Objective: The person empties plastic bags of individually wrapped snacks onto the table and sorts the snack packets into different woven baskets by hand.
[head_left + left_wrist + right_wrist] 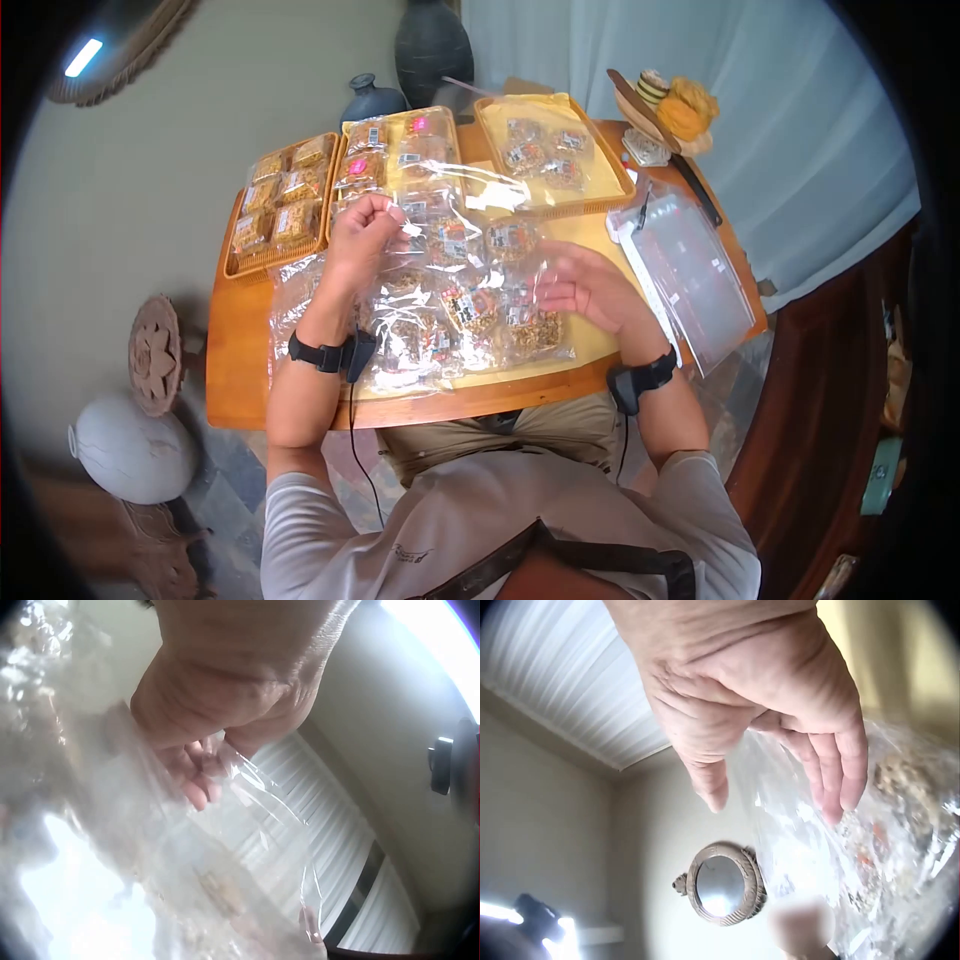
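Observation:
On the table lies a large clear plastic bag (395, 325) with several small packets (465, 305) of a crumbly, grainy snack in or under its film. My left hand (362, 240) pinches the bag's upper edge between thumb and fingers; in the left wrist view the film (255, 795) stretches away from those fingertips. My right hand (592, 288) is at the bag's right side, fingers extended and thumb apart. In the right wrist view, its straight fingers (829, 776) lie against the film (787, 825), with a grainy packet (907, 784) beside them.
Behind the bag stand a left wicker tray (236, 268) of packets, a middle tray (452, 130) partly under film, and a right tray (618, 200) holding several packets. Flat clear plastic sleeves (695, 270) lie at the right, near a long dark object (698, 190) and ornaments (690, 108).

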Available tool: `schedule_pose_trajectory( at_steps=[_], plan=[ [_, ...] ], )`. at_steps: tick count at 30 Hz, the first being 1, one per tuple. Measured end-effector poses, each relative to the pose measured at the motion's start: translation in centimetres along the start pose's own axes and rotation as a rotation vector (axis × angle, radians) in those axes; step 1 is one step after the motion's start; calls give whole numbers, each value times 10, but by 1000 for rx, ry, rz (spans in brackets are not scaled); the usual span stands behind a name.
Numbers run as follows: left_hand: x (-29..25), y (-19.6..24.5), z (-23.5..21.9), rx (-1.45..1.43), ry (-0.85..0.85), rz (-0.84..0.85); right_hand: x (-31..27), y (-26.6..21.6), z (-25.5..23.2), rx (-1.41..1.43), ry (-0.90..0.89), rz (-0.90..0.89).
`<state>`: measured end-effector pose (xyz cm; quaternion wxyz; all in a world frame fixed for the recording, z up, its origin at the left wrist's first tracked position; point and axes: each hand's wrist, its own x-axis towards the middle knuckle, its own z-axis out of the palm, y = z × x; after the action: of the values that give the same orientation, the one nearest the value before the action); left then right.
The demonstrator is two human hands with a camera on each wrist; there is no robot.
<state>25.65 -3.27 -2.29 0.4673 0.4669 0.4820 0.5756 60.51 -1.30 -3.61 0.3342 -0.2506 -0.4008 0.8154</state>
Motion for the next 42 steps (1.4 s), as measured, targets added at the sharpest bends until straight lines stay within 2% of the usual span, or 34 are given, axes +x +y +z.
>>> schedule_pose_trajectory(
  at_steps=[2,4,6,10,12,13,15,16,18,21,22,24,27,29,32,33,35,39,42],
  plan=[
    [2,-5,2,-2,5,7,-6,11,5,-231,103,103],
    [1,-7,2,-1,-20,39,-10,15,4,-230,134,124],
    [-3,-5,3,13,-19,15,-11,19,0,-329,214,45],
    [-5,-9,-9,-48,0,-47,-15,20,-7,-314,313,1],
    [-7,-15,-16,-18,-98,-167,-17,19,-6,-285,358,-16],
    [-20,7,-10,31,-176,-352,-19,19,-6,-286,359,-13],
    [-29,10,-7,50,-236,-368,-22,19,-5,-296,374,-10],
    [-31,9,-8,69,-294,-381,-22,20,-6,-294,374,-5],
    [-32,6,-13,110,-284,-369,-23,22,-9,-350,325,-67],
    [-33,7,-14,186,-261,-334,-23,23,-10,-397,344,-84],
    [-34,8,-14,216,-298,-323,-23,21,-9,-401,342,-81],
    [-33,8,-14,246,-334,-310,-26,18,-8,-402,338,-10],
    [-33,5,-17,81,-331,-342,-29,18,-11,-433,333,28],
    [-32,4,-22,190,-444,-337,-33,18,-13,-424,323,44],
    [-35,8,-25,203,-497,-398,-41,17,-15,-351,281,61],
    [-35,6,-25,203,-495,-397,-44,17,-14,-288,247,66],
    [-32,0,-25,48,-326,-404,-52,17,-9,-290,199,90],
    [-28,-6,-28,143,-330,-405,-61,14,-3,-328,105,174],
    [-28,-7,-30,216,-426,-386,-66,11,-4,-300,49,184]
  ],
)
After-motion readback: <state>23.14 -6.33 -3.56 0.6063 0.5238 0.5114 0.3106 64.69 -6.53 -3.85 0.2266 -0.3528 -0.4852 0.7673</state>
